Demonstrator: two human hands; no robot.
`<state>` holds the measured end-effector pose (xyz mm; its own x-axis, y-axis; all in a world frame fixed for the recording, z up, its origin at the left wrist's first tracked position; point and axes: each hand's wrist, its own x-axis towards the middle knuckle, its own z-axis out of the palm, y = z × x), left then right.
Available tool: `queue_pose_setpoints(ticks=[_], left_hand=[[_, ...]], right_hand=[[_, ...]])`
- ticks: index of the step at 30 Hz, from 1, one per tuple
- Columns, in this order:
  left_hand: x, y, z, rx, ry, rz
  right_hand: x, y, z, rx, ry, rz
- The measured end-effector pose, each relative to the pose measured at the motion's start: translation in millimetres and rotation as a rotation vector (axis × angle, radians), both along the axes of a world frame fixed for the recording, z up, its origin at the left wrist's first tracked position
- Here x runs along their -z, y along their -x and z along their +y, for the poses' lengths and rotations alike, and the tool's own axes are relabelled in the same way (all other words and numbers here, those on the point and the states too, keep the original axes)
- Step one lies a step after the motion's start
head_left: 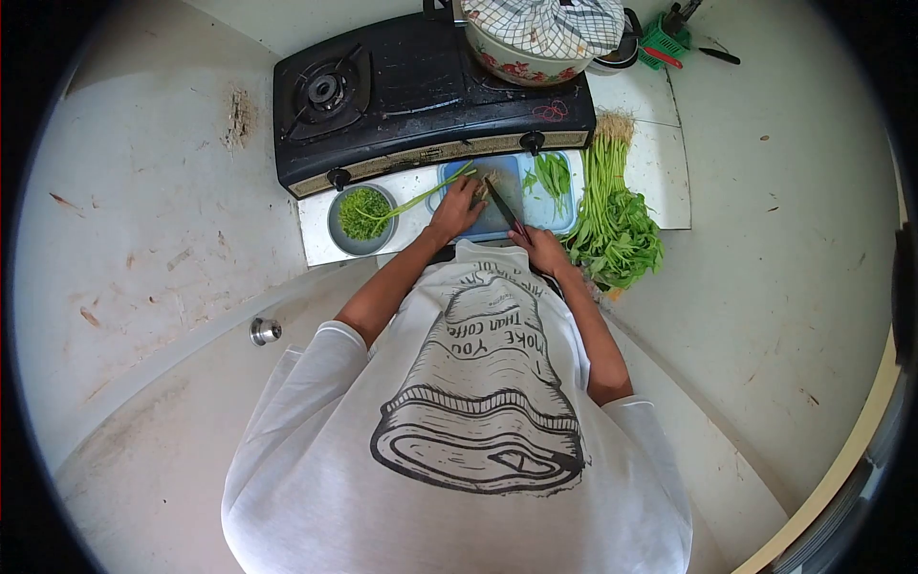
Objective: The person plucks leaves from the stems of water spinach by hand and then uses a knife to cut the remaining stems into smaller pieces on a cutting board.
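Right hand (542,251): grip closed round the handle of the knife (503,204), at the near edge of the board (515,180).
Knife axis: slanting, handle near and right, tip far and left; the tip points to the fingertips of the left hand (459,207).
Left hand: fingers bunched over the left part of the board, just left of the tip; cannot tell whether its grip is pinching anything.
Stems (426,197): reach from the bowl (356,248) on the left to the board's far left part; long axis near-left to far-right, so it converges with the knife's slant.
Nearer hand: left, right beside the stems' right ends; the right hand is well apart from them, with the blade between.
Scraps (491,176): pale, root-like, by the tip; too small to sort.
Leaves (553,179): on the board, right of the blade.
Bundle (606,175): on the worktop (660,163) right of the board, roots far, leafy end near.
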<state>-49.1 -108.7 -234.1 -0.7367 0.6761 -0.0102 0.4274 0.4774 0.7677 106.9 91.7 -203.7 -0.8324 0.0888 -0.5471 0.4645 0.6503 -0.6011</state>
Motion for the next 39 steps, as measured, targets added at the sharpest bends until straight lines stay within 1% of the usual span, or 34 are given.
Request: queue_pose_setpoints(ticks=[4,8,10,14,16,19,22,25,29,31,35,39], left_hand=[[0,2,13,-0.091,0.007,-0.152],[19,6,21,-0.18,-0.078,-0.285],[17,6,25,-0.214,-0.117,-0.353],[21,-2,28,-0.176,0.013,0.001],[33,0,32,-0.183,0.047,0.197],[37,7,33,-0.212,0.02,-0.159],[36,13,31,-0.256,0.016,-0.22],[30,11,28,-0.2,0.024,-0.207],[11,10,28,-0.124,0.049,-0.187],[21,11,27,-0.077,0.048,-0.172],[37,13,28,-0.054,-0.025,-0.151],[28,10,34,-0.059,-0.063,-0.21]], right_hand=[[-4,4,0,-0.025,0.009,-0.005],[3,3,1,-0.038,-0.003,0.013],[5,3,2,-0.035,0.022,0.01],[22,0,1,-0.048,0.031,0.027],[21,2,2,-0.052,0.015,0.036],[10,4,1,-0.049,0.022,0.092],[-7,6,1,-0.044,0.048,0.079],[-4,5,0,-0.018,0.025,0.046],[7,2,-5,0.039,-0.017,0.08],[8,-2,-8,0.095,-0.032,0.097],[-1,-6,-9,0.11,-0.049,0.04],[4,-15,-11,0.171,-0.017,0.059]])
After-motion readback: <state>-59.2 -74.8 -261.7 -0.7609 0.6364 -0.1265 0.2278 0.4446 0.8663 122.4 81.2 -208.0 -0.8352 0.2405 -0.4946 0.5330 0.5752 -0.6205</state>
